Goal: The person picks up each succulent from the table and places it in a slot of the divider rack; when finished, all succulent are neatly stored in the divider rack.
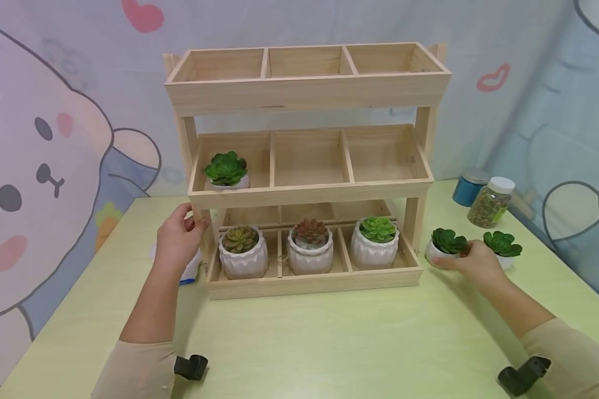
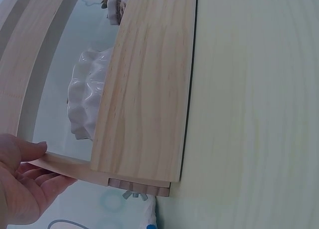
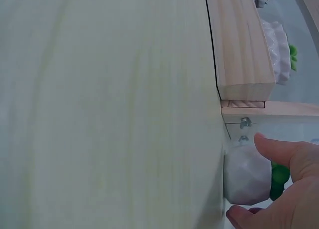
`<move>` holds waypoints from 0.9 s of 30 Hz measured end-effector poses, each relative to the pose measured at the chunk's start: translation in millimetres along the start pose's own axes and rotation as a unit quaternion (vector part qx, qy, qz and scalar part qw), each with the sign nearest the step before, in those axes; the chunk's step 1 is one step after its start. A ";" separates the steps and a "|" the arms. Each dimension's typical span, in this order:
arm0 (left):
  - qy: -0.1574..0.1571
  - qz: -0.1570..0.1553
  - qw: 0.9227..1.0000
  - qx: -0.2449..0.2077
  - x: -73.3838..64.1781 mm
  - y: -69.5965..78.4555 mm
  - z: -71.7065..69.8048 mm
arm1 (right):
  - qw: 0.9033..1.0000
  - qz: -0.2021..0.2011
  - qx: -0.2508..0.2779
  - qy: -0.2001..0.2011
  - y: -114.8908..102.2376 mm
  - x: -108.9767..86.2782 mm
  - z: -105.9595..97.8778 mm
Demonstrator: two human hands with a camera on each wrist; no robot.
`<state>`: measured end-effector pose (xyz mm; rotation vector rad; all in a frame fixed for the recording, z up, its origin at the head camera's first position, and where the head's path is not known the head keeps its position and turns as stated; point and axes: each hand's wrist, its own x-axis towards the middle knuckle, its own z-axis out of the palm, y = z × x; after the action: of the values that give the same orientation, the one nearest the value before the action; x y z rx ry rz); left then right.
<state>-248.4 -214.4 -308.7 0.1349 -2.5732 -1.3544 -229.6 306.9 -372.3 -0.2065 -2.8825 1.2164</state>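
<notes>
A three-tier wooden plant shelf (image 1: 309,191) stands in the middle of the table. My left hand (image 1: 179,235) grips its left upright (image 2: 70,166), thumb on one side and fingers on the other. At the right, my right hand (image 1: 479,266) holds a small white potted succulent (image 1: 446,244) between thumb and fingers, with the pot (image 3: 247,176) low at the tabletop. Another potted succulent (image 1: 501,246) stands just beyond that hand. The bottom tier bears a brownish-green succulent (image 1: 242,255), a reddish one (image 1: 310,252) and a bright green one (image 1: 376,244), each in a white pot.
A dark green succulent (image 1: 227,169) sits in the middle tier's left compartment. Behind the right hand are a blue jar (image 1: 469,188) and a clear jar with a white lid (image 1: 491,202). A white item with a blue edge (image 1: 192,269) lies beside the shelf's left side.
</notes>
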 end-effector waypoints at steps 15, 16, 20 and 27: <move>0.003 0.012 1.000 0.007 -1.3 0.6 -0.7 | 1.000 0.015 0.007 0.014 8.0 9.2 3.7; 0.004 0.014 1.000 0.008 -1.5 0.7 -0.8 | 1.000 0.015 0.006 0.014 8.5 9.5 3.3; 0.004 0.018 1.000 0.008 -1.4 0.5 -0.7 | 1.000 0.012 0.007 0.015 9.3 8.7 2.4; 0.005 0.019 1.000 0.008 -0.4 -1.4 -0.4 | 0.999 -0.007 0.002 0.046 -0.6 -3.5 -1.6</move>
<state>-248.0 -215.4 -309.7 0.0949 -2.5659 -1.3173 -226.1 307.1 -370.6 -0.2363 -2.7982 1.1762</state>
